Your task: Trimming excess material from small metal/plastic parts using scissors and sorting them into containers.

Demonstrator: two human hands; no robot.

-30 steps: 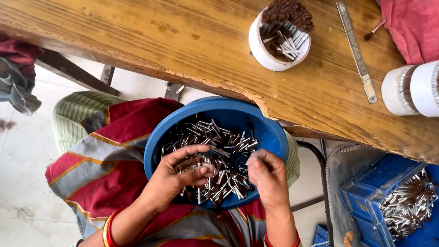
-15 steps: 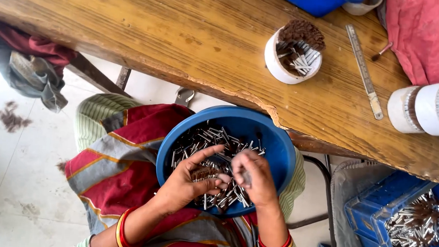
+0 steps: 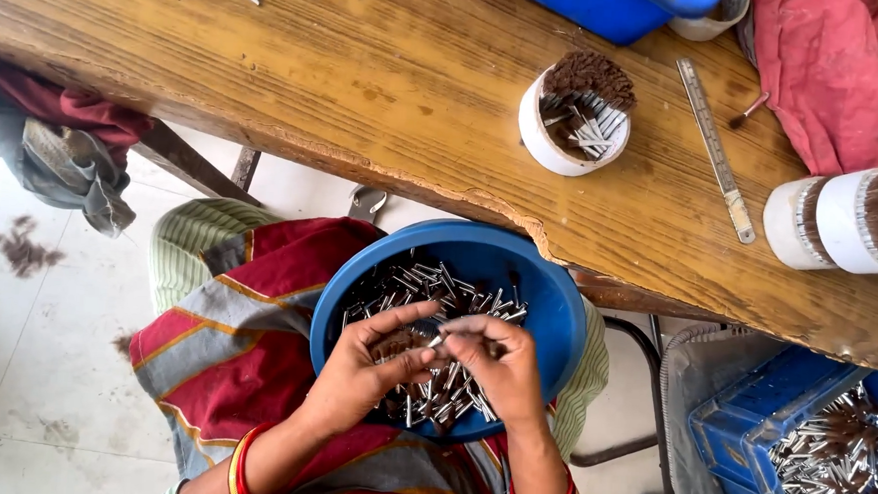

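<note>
Fingers of the left hand (image 3: 368, 359) and right hand (image 3: 498, 365) pinched one small metal piece (image 3: 437, 339) between them, both hands closed on it above the blue bowl (image 3: 547, 283) of like pieces on the lap, under the wooden table (image 3: 298, 79) edge.

A worn wooden table (image 3: 298, 79) with a chipped front edge fills the upper frame, lit by soft daylight. Pale floor tiles (image 3: 22, 375) spread across the lower left, with dark fluff scattered on them. A black metal chair frame (image 3: 642, 388) shows at lower right
</note>
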